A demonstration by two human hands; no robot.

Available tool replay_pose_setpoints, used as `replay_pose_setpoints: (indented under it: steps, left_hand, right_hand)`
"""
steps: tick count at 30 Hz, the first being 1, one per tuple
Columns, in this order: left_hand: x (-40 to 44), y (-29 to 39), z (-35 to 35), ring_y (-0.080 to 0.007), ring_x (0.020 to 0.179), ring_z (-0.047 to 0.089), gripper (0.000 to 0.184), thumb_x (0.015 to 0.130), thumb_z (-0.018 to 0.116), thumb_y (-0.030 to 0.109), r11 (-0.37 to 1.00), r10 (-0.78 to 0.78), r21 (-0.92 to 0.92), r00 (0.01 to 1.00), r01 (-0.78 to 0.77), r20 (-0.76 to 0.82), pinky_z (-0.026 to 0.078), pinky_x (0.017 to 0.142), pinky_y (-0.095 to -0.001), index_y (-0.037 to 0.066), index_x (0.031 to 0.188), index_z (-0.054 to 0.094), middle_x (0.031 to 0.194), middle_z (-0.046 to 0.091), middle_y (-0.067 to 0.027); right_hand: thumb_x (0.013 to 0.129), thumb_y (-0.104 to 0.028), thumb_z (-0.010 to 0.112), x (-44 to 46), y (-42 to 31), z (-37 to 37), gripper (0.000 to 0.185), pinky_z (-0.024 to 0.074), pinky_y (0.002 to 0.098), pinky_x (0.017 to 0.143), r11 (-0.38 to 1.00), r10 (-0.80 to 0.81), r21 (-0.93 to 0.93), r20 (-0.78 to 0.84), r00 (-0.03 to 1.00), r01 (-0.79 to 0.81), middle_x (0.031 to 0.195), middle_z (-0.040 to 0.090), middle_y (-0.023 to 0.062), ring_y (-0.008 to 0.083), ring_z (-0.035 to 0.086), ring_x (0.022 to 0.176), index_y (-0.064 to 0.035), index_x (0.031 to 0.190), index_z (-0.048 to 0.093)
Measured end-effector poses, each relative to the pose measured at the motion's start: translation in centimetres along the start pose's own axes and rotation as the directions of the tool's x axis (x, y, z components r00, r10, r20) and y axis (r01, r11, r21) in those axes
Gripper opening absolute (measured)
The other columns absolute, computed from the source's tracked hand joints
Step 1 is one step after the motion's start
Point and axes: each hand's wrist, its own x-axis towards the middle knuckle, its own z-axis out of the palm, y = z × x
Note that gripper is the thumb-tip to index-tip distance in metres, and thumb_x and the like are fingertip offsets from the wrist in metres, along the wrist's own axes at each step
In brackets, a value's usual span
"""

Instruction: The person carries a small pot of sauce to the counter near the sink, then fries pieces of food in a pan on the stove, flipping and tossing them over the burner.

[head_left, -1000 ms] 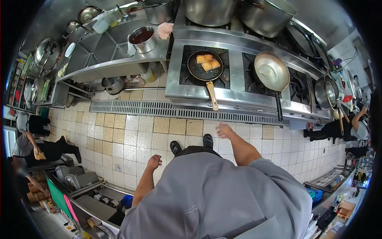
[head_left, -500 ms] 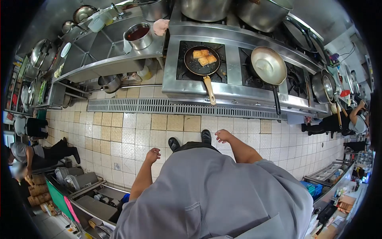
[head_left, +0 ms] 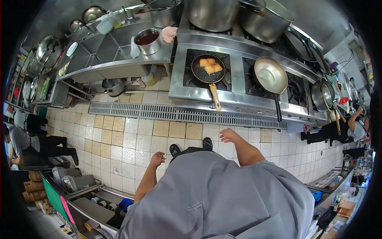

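Note:
My left hand (head_left: 158, 159) hangs over the tiled floor, empty, with its fingers loosely bent. Farther forward, my right hand (head_left: 228, 135) is also empty, fingers apart, and is the nearer one to the stove. On the left burner sits a dark frying pan (head_left: 197, 75) whose pale wooden handle (head_left: 215, 97) points toward me. Several golden-brown fried pieces (head_left: 213, 69) lie in it. Beside it, a wide light-metal pan (head_left: 270, 75) rests on another burner, its black handle reaching over the stove's front edge. Neither hand touches a pan.
A steel pot of dark red liquid (head_left: 148, 42) stands on the sink counter, near a pink cloth (head_left: 169, 34). Large stockpots (head_left: 213, 16) line the stove's back. A floor grate (head_left: 155, 114) runs along the stove. People (head_left: 24, 145) stand at far left and right.
The stove and pans sit slightly lower and farther right in view. My right hand has shifted slightly right, with its fingers spread more. The person at left has changed posture.

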Motion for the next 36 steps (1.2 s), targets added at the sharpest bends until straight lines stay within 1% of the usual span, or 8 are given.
replay_pose_setpoints:
  steps: [5, 7, 13, 21, 27, 33, 34, 36]
  left_hand:
    - [-0.1, -3.5, -1.6, -0.0183, 0.061, 0.061, 0.022, 0.091, 0.047, 0.017, 0.999, 0.022, -0.048, 1.000, -0.023, -0.013, 0.052, 0.055, -0.0290, 0.002, 0.102, 0.058, 0.080, 0.063, -0.0117]
    - [0.2, -5.6, -2.3, -0.0184, 0.061, 0.061, 0.022, 0.092, 0.046, 0.017, 0.995, 0.020, -0.099, 1.000, -0.020, -0.001, 0.052, 0.054, -0.0293, 0.003, 0.102, 0.058, 0.080, 0.063, -0.0115]
    - [-2.0, -6.1, -6.6, -0.0173, 0.059, 0.061, 0.021, 0.091, 0.048, 0.019, 0.990, 0.087, 0.114, 0.996, -0.087, 0.002, 0.047, 0.047, -0.0282, 0.005, 0.103, 0.059, 0.079, 0.064, -0.0119]
    - [-2.3, -7.9, -15.5, -0.0182, 0.063, 0.061, 0.022, 0.092, 0.047, 0.019, 0.999, -0.034, 0.010, 0.997, 0.035, -0.066, 0.049, 0.049, -0.0294, 0.004, 0.105, 0.057, 0.079, 0.063, -0.0125]
    - [-2.3, -9.3, -15.5, -0.0172, 0.058, 0.061, 0.023, 0.092, 0.045, 0.020, 0.996, -0.085, 0.004, 0.993, 0.086, -0.082, 0.042, 0.042, -0.0278, 0.006, 0.105, 0.057, 0.078, 0.064, -0.0108]
    - [-2.9, -9.1, -11.3, -0.0187, 0.063, 0.063, 0.023, 0.093, 0.045, 0.017, 0.998, -0.063, -0.022, 0.998, 0.063, 0.011, 0.053, 0.056, -0.0293, 0.000, 0.104, 0.056, 0.078, 0.064, -0.0125]
    - [-2.8, -9.3, -11.1, -0.0186, 0.064, 0.063, 0.023, 0.093, 0.046, 0.017, 0.997, -0.071, -0.036, 0.997, 0.072, 0.017, 0.054, 0.057, -0.0293, 0.000, 0.104, 0.056, 0.078, 0.063, -0.0128]
    - [-3.8, -8.8, -10.5, -0.0182, 0.064, 0.063, 0.023, 0.093, 0.047, 0.018, 0.999, -0.039, 0.006, 0.999, 0.039, 0.007, 0.054, 0.057, -0.0292, 0.000, 0.104, 0.057, 0.078, 0.063, -0.0132]
  right_hand:
    - [0.092, -0.049, 0.042, 1.9, -5.6, -3.0, 0.045, 0.0490, 0.0353, 0.066, 0.833, -0.141, 0.544, 0.035, 0.989, 0.099, 0.088, 0.063, 0.0067, 0.0184, 0.062, 0.078, -0.0088, 0.098, 0.059]
    - [0.094, -0.044, 0.042, -3.7, -13.1, 0.3, 0.035, 0.0455, 0.0291, 0.057, 0.687, -0.090, 0.698, -0.190, 0.978, 0.199, 0.074, 0.060, 0.0019, 0.0135, 0.056, 0.061, -0.0126, 0.099, 0.059]
    - [0.094, -0.035, 0.048, -2.4, -20.8, 5.8, 0.021, 0.0240, 0.0218, 0.040, 0.551, -0.435, 0.806, 0.055, 0.899, 0.217, 0.057, 0.037, -0.0038, 0.0067, 0.029, 0.045, -0.0141, 0.096, 0.048]
    - [0.093, -0.027, 0.045, -2.3, -20.9, 9.1, 0.016, 0.0193, 0.0218, 0.037, 0.498, -0.418, 0.731, -0.270, 0.867, 0.467, 0.057, 0.037, -0.0031, 0.0059, 0.025, 0.041, -0.0116, 0.089, 0.043]
    - [0.096, -0.029, 0.044, -2.8, -22.0, 10.2, 0.020, 0.0200, 0.0223, 0.036, 0.486, -0.383, 0.738, -0.303, 0.873, 0.469, 0.057, 0.038, -0.0016, 0.0063, 0.026, 0.041, -0.0090, 0.092, 0.044]
    - [0.096, -0.035, 0.045, -1.4, -21.2, 10.2, 0.027, 0.0267, 0.0250, 0.039, 0.497, -0.391, 0.732, -0.290, 0.874, 0.465, 0.059, 0.037, -0.0016, 0.0080, 0.030, 0.043, -0.0085, 0.097, 0.044]
    - [0.095, -0.045, 0.041, 0.7, -19.9, 8.9, 0.037, 0.0397, 0.0302, 0.050, 0.527, -0.409, 0.758, -0.170, 0.897, 0.384, 0.068, 0.049, 0.0032, 0.0146, 0.047, 0.055, -0.0102, 0.106, 0.046]
    - [0.095, -0.048, 0.038, -1.3, -19.5, 9.2, 0.041, 0.0449, 0.0355, 0.061, 0.440, -0.387, 0.841, -0.137, 0.912, 0.314, 0.081, 0.056, 0.0080, 0.0209, 0.055, 0.070, -0.0107, 0.111, 0.047]
